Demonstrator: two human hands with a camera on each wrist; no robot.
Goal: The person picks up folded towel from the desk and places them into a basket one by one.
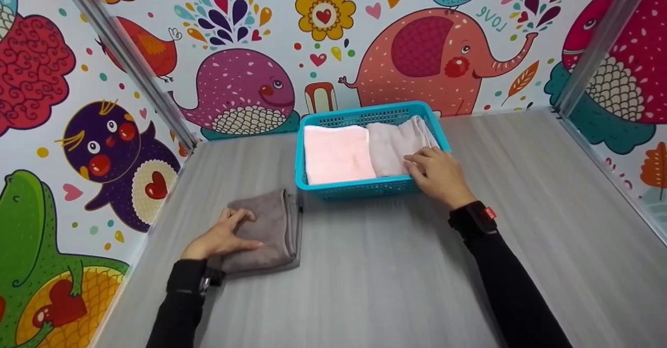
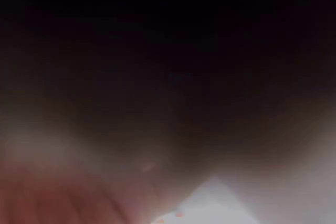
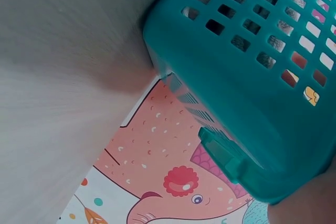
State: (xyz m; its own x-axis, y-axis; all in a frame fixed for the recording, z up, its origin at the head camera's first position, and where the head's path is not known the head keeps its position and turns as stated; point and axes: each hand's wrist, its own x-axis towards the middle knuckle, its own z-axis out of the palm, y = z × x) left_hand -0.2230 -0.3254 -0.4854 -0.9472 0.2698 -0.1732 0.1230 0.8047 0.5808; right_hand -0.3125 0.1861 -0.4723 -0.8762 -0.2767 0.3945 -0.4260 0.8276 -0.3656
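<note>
My left hand [image 1: 221,236] rests on a folded grey-brown towel [image 1: 266,228] lying on the table, its thumb and fingers spread over the top. A teal plastic basket [image 1: 359,184] with perforated sides stands farther back. Inside it are a folded pink towel [image 1: 336,155] on the left and a folded light grey towel [image 1: 388,150] on the right. Over the basket's front right corner lies my right hand [image 1: 440,173], fingertips at the light grey towel. In the right wrist view the basket [image 3: 226,87] appears close up. The left wrist view is dark and blurred.
The grey wood-grain table [image 1: 375,275] runs up to printed panels with cartoon animals [image 1: 245,87] at the back and sides. Metal posts [image 1: 130,61] stand at the two back corners.
</note>
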